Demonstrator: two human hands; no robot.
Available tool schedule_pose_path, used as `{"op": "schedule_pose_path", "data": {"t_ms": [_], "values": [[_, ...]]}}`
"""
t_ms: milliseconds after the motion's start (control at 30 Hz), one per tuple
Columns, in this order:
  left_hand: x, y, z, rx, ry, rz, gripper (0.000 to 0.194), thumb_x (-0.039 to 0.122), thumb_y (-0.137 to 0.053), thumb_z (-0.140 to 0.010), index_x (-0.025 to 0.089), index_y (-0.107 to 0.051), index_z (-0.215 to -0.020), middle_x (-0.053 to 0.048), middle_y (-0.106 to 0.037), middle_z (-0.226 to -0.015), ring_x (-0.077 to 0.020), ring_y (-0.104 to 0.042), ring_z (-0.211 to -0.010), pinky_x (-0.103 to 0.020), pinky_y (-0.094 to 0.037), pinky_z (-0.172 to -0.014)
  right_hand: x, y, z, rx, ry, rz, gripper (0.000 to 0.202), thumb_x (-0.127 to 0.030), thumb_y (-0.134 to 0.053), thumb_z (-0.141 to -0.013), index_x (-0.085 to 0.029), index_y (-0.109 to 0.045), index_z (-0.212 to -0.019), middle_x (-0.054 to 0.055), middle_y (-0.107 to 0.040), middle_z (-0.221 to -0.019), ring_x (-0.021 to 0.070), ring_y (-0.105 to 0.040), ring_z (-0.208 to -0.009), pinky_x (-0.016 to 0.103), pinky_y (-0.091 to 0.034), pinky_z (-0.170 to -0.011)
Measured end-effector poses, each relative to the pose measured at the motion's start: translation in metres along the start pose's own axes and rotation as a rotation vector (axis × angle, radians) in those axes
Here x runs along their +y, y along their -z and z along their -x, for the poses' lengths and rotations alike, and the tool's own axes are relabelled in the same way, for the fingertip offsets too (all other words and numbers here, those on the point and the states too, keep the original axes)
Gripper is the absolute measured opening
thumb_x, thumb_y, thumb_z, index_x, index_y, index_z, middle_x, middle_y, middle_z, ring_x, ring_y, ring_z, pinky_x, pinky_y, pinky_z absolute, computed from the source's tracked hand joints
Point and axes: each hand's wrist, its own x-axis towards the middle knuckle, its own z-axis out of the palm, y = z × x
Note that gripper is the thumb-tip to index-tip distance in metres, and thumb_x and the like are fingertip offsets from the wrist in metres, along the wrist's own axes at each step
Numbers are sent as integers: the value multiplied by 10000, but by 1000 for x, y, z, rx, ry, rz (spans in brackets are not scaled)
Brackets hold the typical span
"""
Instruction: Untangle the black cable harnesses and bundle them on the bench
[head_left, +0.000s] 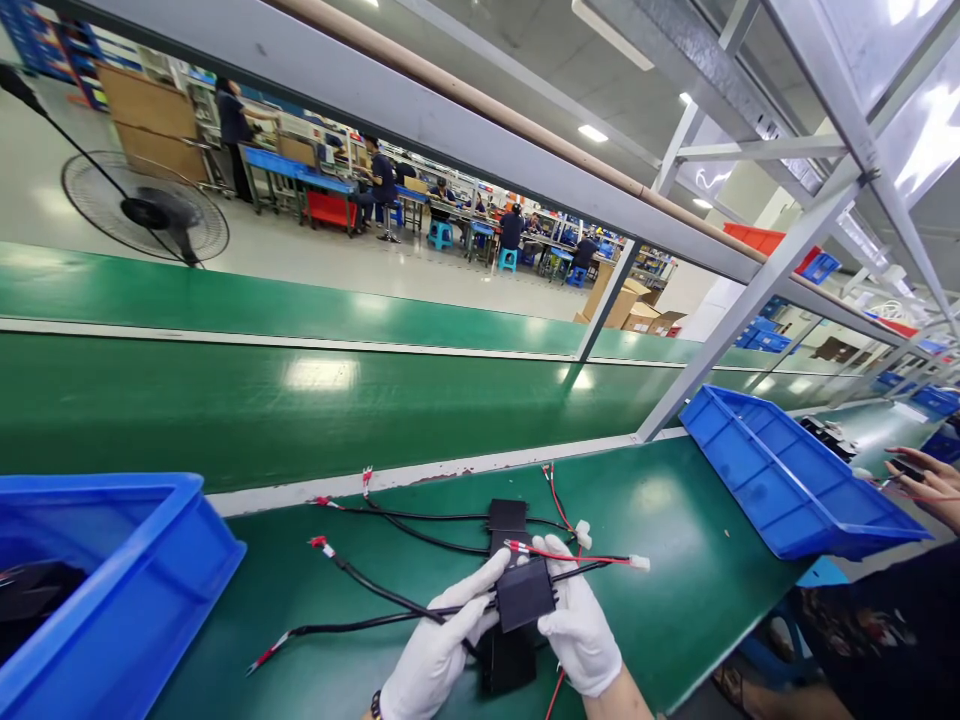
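A small black box with cables [526, 597] is held up between my two white-gloved hands. My left hand [439, 650] is closed on its left side, where black cables with red and white ends run out. My right hand [581, 630] grips the right side, near a red-and-black lead ending in a white connector [639, 563]. Under and behind the hands, more black boxes [508, 515] lie on the green bench [337, 670], partly hidden. Their black cables [427, 517] stretch left to red-tipped ends, and thin red wires with another white connector [583, 534] lie to the right.
A blue bin [187, 560] with black items inside stands at the left. Another blue bin [802, 480] sits tilted at the right, near a co-worker's hands [930, 480]. Behind a metal frame post [750, 300] runs a green conveyor belt [225, 410]; a fan [146, 210] stands beyond.
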Motion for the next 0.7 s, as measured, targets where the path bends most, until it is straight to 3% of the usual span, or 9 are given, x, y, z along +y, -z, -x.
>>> {"op": "schedule_pose_path", "data": {"t_ms": [167, 233, 333, 400, 533, 700], "values": [[2, -4, -6, -10, 11, 249, 379, 264, -627, -851, 204, -646, -1224, -108, -538, -1386, -326, -491, -1277, -459, -441, -1070, -12, 14, 0, -22, 3, 217, 863, -223, -849, -613, -392, -463, -1366, 18, -356, -1509, 267, -323, -1384, 470, -293, -1139], [2, -5, -8, 45, 38, 353, 366, 260, -699, -796, 191, -685, -1155, -114, -610, -1301, -314, -567, -1192, -441, -490, -1014, -20, 22, 0, 55, 33, 373, 752, -269, -875, -583, -346, -572, -1267, 44, -389, -1488, 289, -359, -1361, 484, -317, -1123], [1, -7, -10, 159, 95, 385, 384, 289, -784, -720, 158, -712, -1074, -134, -672, -1190, -301, -638, -1074, -381, -552, -895, -30, 26, 0, 224, 48, 616, 303, -367, -846, -624, -213, -716, -851, 108, -639, -1201, 303, -568, -1142, 446, -459, -1000], [-1, -7, -11, 206, 136, 356, 424, 318, -807, -697, 145, -702, -1069, -151, -672, -1180, -311, -657, -1032, -357, -569, -816, -33, 23, -1, 329, 17, 666, 302, -444, -822, -642, -182, -684, -701, 90, -701, -872, 257, -649, -856, 382, -547, -807], [-2, 0, -14, 317, 111, 374, 419, 355, -681, -825, 125, -621, -1170, -185, -672, -1151, -305, -646, -1066, -385, -558, -860, -29, 10, -5, 526, -107, 393, 460, -541, -837, -585, -185, -577, -718, -14, -569, -565, 152, -542, -496, 277, -488, -481], [7, 15, -22, 586, 44, 585, 309, 251, -463, -942, 126, -555, -1209, -178, -636, -1195, -266, -627, -1111, -415, -530, -948, -5, 5, -16, 635, -224, 112, 569, -565, -860, -537, -195, -503, -779, -76, -440, -505, 77, -415, -420, 172, -325, -377]]}}
